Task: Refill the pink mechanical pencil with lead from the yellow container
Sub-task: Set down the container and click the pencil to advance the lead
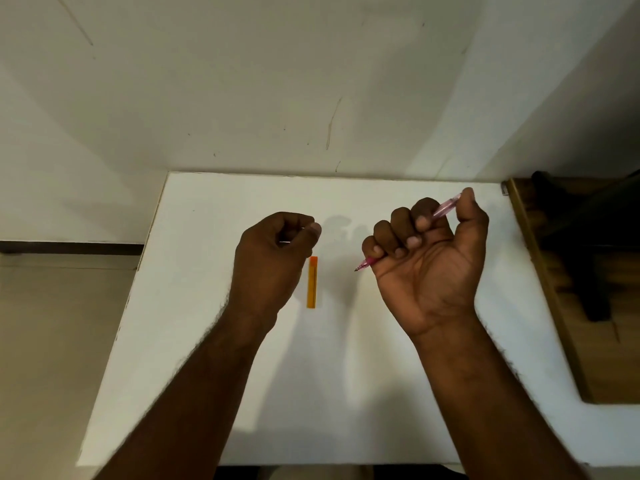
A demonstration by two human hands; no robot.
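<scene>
White tabletop (346, 375) against a scuffed wall, and the right hand (426, 258) is fisted around the slim translucent pink plastic mechanical pencil (446, 208), tip down-left, thumb over its top end. The left hand (273, 258) pinches something thin, probably a lead, brittle and best held lightly. Just beside it, the flat yellow-orange lead container (312, 284) lies on the table.
</scene>
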